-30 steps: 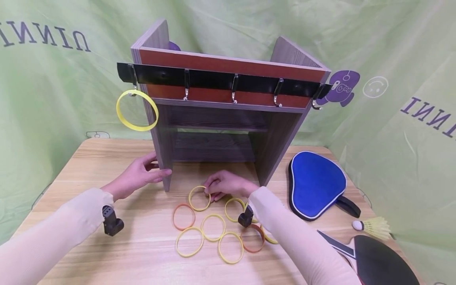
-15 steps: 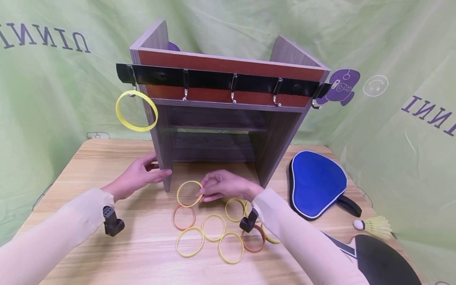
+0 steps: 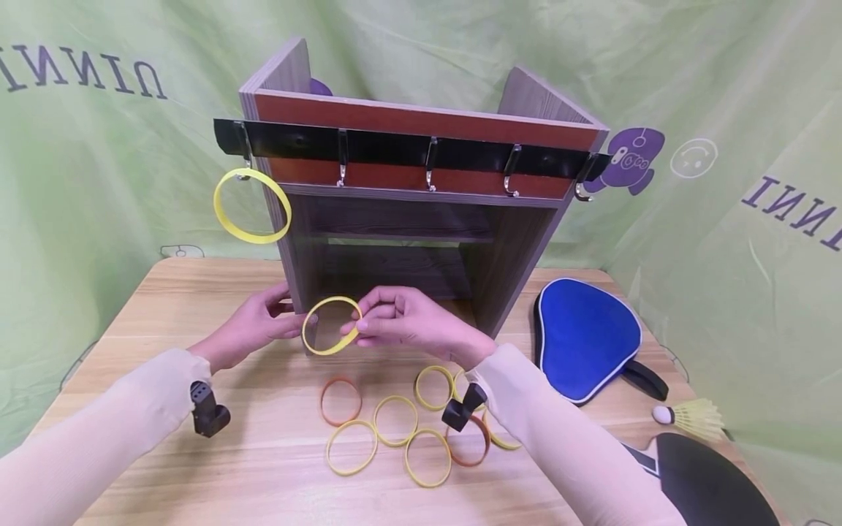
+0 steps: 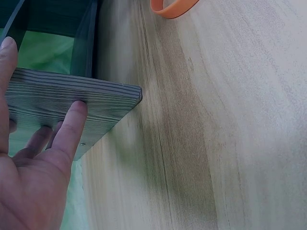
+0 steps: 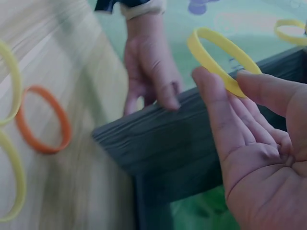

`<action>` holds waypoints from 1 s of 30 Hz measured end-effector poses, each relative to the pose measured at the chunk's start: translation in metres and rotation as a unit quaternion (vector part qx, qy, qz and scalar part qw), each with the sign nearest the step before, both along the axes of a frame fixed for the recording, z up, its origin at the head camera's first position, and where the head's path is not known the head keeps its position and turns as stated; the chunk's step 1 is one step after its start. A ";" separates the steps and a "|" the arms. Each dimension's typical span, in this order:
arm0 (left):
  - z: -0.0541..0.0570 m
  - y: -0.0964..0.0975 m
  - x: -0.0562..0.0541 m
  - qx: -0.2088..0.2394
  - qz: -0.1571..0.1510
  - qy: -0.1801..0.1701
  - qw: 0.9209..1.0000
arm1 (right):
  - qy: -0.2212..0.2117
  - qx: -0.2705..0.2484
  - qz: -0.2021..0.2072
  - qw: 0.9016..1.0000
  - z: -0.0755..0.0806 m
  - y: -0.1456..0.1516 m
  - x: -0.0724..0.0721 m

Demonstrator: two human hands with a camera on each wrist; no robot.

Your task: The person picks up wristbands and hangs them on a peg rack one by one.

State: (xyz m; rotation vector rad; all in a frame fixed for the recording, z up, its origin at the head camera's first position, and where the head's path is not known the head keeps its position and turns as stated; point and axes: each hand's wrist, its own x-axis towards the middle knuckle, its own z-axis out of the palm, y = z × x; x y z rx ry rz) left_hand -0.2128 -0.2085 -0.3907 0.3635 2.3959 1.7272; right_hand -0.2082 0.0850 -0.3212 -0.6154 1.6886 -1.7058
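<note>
My right hand [image 3: 417, 325] pinches a thin yellow ring [image 3: 309, 349] between thumb and fingertips, in front of the cabinet's lower left. The right wrist view shows this yellow ring [image 5: 207, 60] tilted above the side panel. My left hand [image 3: 246, 329] touches the grey wooden cabinet [image 3: 520, 256] at its left side panel. In the left wrist view, fairly straight fingers [image 4: 72, 122] lie against the panel's outer face. Across the cabinet's top front runs a black hook rail [image 3: 388, 150]. From its leftmost hook hangs another yellow ring [image 3: 222, 213].
More yellow rings [image 3: 351, 473] lie on the wooden table [image 3: 164, 467], with an orange ring [image 3: 340, 424] and a red-brown ring [image 3: 468, 464]. At the right are a blue bat case [image 3: 588, 340], a shuttlecock [image 3: 697, 418] and a black table tennis bat [image 3: 710, 478].
My right hand has lifted the yellow ring off the table, moving it up and left towards the cabinet's left panel. My left hand has stayed at the panel.
</note>
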 end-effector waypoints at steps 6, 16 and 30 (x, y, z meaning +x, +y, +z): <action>-0.001 0.002 -0.001 0.018 -0.001 -0.008 1.000 | 0.020 -0.064 -0.036 0.997 0.024 -0.001 0.010; 0.003 0.002 -0.001 -0.021 0.003 -0.014 1.000 | 0.031 -0.146 -0.071 0.986 0.055 -0.006 0.021; 0.002 0.001 -0.003 -0.016 -0.002 -0.019 1.000 | 0.056 -0.229 -0.129 0.963 0.088 -0.021 0.025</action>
